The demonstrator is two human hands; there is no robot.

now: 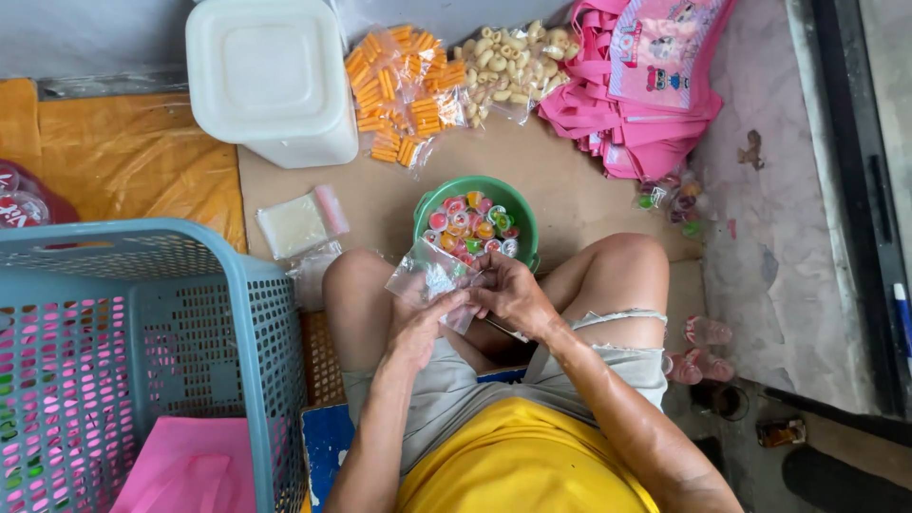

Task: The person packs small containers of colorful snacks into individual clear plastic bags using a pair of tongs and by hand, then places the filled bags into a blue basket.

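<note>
Frame centre: left hand (418, 328) and right hand (513, 294) both pinch clear plastic bag (429, 280); green bowl (475, 214) of wrapped candies just above; blue basket (142, 351) lower left.

Open cardboard floor (570, 190) lies right of the green bowl (521, 220). At left, the blue basket (237, 313) blocks passage; upper frame is crowded by white tub (271, 76) and snack bags (408, 90).
</note>
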